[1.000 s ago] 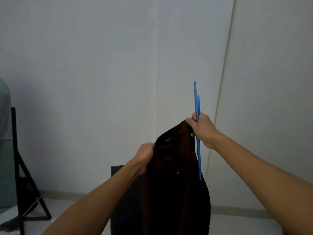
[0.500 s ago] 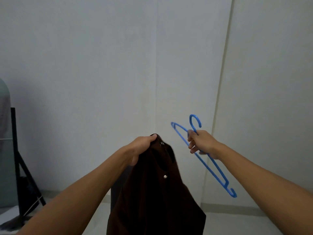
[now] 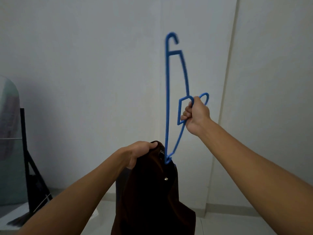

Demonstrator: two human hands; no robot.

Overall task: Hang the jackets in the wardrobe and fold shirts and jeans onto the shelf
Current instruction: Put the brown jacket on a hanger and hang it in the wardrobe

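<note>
A dark brown jacket hangs in front of me, with a small metal button showing on its front. My left hand grips it at the collar. My right hand is closed on the middle of a blue plastic hanger, which stands nearly on end. The hanger's lower arm tip pokes into the jacket's neck opening just right of my left hand. Its other arm points up, and the hook curls out behind my right fist.
A plain white wall with a corner seam fills the background. At the left stands a black angled frame beside a pale green rounded object. A dark shape sits behind the jacket on the light floor.
My right hand rose and turned the hanger from a slant to nearly vertical, putting its lower tip into the jacket collar. My left hand still holds the collar, now slightly lower.
</note>
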